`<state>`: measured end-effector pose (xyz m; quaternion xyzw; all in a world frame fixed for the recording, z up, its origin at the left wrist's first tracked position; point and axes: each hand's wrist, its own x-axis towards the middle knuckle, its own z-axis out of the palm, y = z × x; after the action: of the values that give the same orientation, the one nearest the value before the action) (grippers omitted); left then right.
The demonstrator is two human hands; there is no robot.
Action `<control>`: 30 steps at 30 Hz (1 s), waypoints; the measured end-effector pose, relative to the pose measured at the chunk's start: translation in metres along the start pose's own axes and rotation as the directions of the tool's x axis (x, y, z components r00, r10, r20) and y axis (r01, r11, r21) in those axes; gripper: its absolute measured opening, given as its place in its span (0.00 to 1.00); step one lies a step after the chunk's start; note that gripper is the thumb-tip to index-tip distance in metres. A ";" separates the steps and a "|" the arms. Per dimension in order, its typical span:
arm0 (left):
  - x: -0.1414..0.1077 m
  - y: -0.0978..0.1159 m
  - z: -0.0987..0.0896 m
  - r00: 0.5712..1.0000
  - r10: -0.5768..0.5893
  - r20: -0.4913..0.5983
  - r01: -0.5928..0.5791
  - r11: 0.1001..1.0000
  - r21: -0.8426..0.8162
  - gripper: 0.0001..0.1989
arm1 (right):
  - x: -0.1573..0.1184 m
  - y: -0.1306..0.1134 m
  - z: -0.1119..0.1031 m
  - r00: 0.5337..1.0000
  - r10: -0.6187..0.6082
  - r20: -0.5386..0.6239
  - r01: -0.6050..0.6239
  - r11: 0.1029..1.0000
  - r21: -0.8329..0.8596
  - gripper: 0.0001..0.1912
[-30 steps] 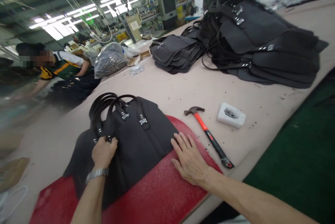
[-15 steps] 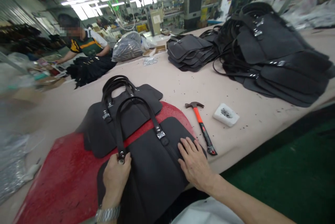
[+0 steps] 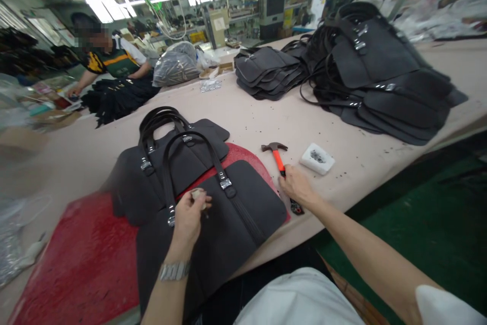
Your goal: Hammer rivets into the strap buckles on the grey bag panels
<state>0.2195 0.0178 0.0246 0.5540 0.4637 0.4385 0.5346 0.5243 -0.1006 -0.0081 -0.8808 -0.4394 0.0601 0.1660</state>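
Observation:
A black bag panel (image 3: 228, 228) with a looped handle (image 3: 198, 137) and a silver buckle lies flat in front of me, partly on a red board (image 3: 87, 244). My left hand (image 3: 189, 216) is just over the panel, right of the handle's left end. Its fingers are curled together, with something small and pale at the fingertips that I cannot make out. My right hand (image 3: 299, 184) is closed around the black grip of a claw hammer (image 3: 279, 158). The hammer still lies on the table, head pointing away. A second set of black panels with handles (image 3: 163, 163) lies behind the first.
A white dish of small dark bits (image 3: 317, 158) stands right of the hammer. Piles of black bag panels (image 3: 384, 66) fill the table's far right. A person (image 3: 110, 59) works at the left behind dark pieces. The table edge (image 3: 365, 201) runs along my right.
My right hand has left the panel and taken hold of the hammer's grip. My left hand has let go of the handle's end and moved up and right, fingers curled.

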 end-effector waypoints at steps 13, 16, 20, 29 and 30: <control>0.035 -0.033 0.063 0.991 0.133 0.032 -0.114 0.936 -0.334 0.19 | 0.030 0.017 -0.006 0.964 0.149 0.222 -0.241 0.844 0.480 0.09; 0.034 -0.034 0.064 0.990 0.141 0.028 -0.124 0.938 -0.322 0.18 | 0.032 0.017 -0.001 0.935 0.140 0.325 -0.325 0.707 0.628 0.09; 0.035 -0.036 0.062 0.985 0.164 0.051 -0.144 0.950 -0.277 0.18 | 0.034 0.016 0.001 0.894 0.093 0.438 -0.424 0.493 0.760 0.08; 0.047 -0.007 0.052 0.872 0.223 0.435 -0.252 0.968 0.008 0.17 | 0.038 -0.006 -0.013 0.832 -0.039 0.553 -0.523 0.273 0.807 0.12; 0.047 -0.004 0.053 0.855 0.239 0.460 -0.291 0.956 0.046 0.15 | 0.035 -0.011 -0.017 0.845 -0.028 0.534 -0.505 0.285 0.815 0.13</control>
<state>0.2806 0.0544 0.0180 0.7282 0.2710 0.3410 0.5292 0.5415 -0.0703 0.0131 -0.6345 -0.2041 0.5291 0.5252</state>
